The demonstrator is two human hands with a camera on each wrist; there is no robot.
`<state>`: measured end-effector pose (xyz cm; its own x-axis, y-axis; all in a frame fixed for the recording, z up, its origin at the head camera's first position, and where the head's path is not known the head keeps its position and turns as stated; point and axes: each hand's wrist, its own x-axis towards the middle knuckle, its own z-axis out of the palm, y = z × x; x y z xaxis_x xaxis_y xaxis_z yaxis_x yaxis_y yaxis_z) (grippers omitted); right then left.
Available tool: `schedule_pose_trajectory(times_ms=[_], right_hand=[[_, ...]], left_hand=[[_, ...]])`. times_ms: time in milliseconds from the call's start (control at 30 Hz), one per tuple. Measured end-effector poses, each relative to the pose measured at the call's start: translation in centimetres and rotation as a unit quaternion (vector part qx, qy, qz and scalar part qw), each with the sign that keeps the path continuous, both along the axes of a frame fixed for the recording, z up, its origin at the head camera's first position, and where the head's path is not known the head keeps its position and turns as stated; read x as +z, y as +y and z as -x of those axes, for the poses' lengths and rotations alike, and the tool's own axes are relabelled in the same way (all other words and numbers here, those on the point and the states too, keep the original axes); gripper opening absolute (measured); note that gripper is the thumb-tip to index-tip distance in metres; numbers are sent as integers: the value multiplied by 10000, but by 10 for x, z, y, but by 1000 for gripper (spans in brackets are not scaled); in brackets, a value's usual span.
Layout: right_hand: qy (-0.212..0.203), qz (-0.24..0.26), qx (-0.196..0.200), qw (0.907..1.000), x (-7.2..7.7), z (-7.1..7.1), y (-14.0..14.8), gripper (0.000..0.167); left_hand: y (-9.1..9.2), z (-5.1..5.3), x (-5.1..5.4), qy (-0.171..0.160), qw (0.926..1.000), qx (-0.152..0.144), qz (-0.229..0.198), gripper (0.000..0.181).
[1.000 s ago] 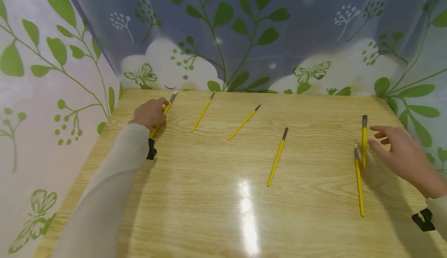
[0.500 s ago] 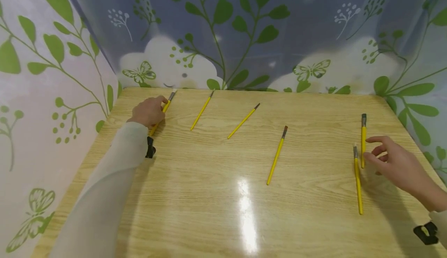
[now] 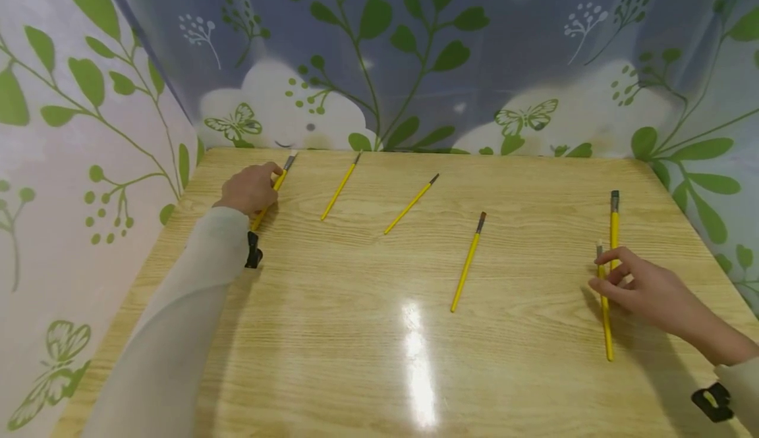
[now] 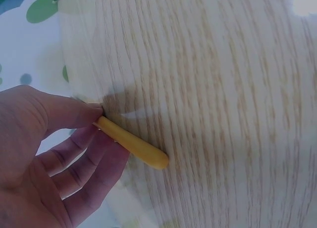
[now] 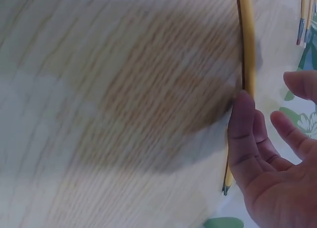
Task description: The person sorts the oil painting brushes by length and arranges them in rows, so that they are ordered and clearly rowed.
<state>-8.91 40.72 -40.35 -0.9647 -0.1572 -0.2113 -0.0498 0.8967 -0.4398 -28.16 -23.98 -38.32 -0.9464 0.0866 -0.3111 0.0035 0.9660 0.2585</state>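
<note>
My left hand (image 3: 246,190) pinches the handle of a yellow paintbrush (image 4: 133,144) at the table's far left; the brush's bristle end points to the back edge. Over on the right, my right hand (image 3: 646,290) is above a pale-tipped yellow paintbrush (image 3: 606,326), with thumb and fingers apart on either side of its upper handle. In the right wrist view the thumb stands clear of that handle. Just behind lies a wider paintbrush (image 3: 614,220) with dark bristles, its lower end hidden by the right hand.
Between the hands, a thin paintbrush (image 3: 340,188), another thin paintbrush (image 3: 410,206) and a brown-tipped paintbrush (image 3: 467,267) lie slanted on the wood-grain table (image 3: 332,346). Leaf-printed cloth (image 3: 403,62) borders the table at the back and sides.
My right hand has moved left and nearer, from beside the dark-bristled paintbrush to over the pale-tipped one. The left hand keeps its hold on its paintbrush, and the paintbrushes lie as before.
</note>
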Motion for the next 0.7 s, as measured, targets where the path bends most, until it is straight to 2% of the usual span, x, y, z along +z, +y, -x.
schedule_pose_trajectory(times_ms=[267, 533, 700], right_hand=[[48, -116, 197, 9997, -5, 4, -4, 39], [177, -319, 325, 9988, -5, 6, -11, 23], [177, -477, 258, 9984, -5, 9, -19, 21]], left_hand=[[0, 0, 1, -22, 10000, 5, -62, 59], [-1, 0, 1, 28, 10000, -59, -48, 59], [-1, 0, 1, 1, 10000, -42, -38, 59]])
